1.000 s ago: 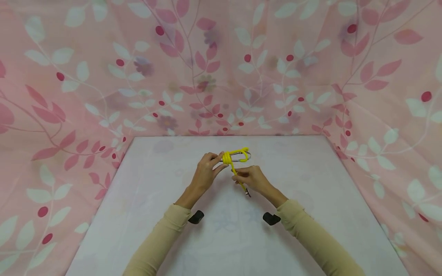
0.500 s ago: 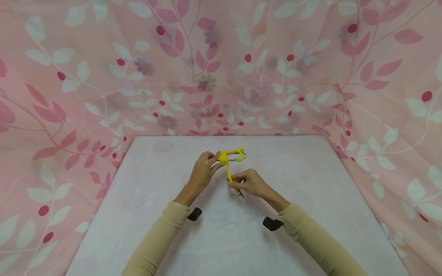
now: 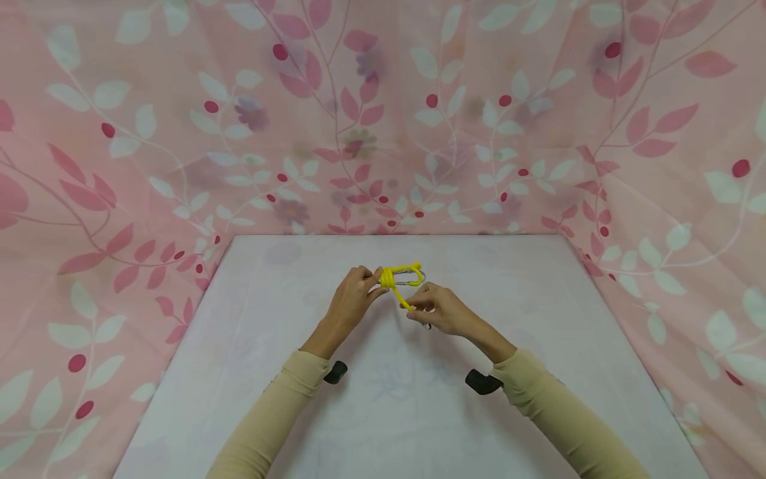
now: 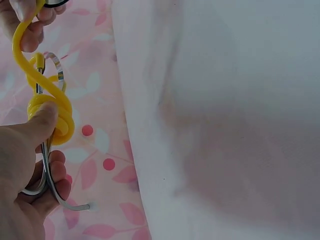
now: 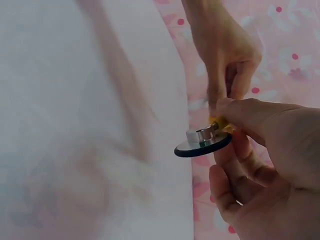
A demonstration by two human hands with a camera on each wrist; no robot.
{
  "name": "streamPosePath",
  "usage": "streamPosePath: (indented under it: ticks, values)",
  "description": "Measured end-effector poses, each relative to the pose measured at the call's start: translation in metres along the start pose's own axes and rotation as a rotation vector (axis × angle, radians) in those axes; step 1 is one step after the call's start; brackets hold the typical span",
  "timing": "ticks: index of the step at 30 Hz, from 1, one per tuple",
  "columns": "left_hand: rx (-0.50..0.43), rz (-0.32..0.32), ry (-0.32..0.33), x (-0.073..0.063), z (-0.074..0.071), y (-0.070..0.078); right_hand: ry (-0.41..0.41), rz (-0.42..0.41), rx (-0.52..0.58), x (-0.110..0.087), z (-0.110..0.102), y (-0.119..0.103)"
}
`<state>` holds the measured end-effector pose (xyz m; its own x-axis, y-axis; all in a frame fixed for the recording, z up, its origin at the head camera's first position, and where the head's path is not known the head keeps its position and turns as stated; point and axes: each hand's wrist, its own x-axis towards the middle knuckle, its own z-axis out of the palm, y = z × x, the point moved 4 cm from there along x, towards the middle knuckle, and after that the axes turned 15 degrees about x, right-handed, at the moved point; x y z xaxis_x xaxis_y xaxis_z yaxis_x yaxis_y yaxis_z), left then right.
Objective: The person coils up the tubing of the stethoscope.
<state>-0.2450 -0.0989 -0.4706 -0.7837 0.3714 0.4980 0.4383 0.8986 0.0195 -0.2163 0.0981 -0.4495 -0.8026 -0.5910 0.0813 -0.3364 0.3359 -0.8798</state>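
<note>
A stethoscope with yellow tubing [image 3: 387, 278] is held above the table, its tube wound in several turns round the metal ear tubes [image 4: 46, 165]. My left hand [image 3: 352, 294] pinches these turns, the thumb lying on the coil [image 4: 62, 122] in the left wrist view. One bent ear tube end juts out below the fingers there. My right hand [image 3: 441, 311] pinches the free tube length beside the round chest piece [image 5: 202, 145], which is silver with a dark rim. A yellow loop stands out past the coil at the far end. In the head view, the right fingers mostly hide the chest piece.
The white-covered table [image 3: 383, 426] lies beneath both hands. Pink leaf-patterned cloth [image 3: 383, 120] hangs behind it and at both sides. Dark wrist-worn devices [image 3: 336, 372] show beside the beige sleeves [image 3: 281, 399].
Both hands have shifted slightly left from the first frame. Since then my right hand has risen and moved right with the chest piece, so the tube slants. My left hand keeps its pinch.
</note>
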Motion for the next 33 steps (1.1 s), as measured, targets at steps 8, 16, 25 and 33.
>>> streamPosePath:
  ticks: [8,16,25,33]
  values:
    - [0.021,0.037,-0.011,-0.003,0.006,0.006,0.05,-0.11,-0.201,-0.002,-0.005,-0.006]
    - [0.009,0.078,-0.01,-0.004,0.009,0.011,0.165,-0.387,-0.805,-0.006,-0.002,-0.026]
    - [0.047,0.117,-0.009,-0.001,0.007,0.015,0.15,-0.536,-1.013,-0.006,0.003,-0.03]
    - [0.069,0.147,-0.009,0.002,0.0,0.017,0.078,-0.629,-1.018,-0.007,0.004,-0.031]
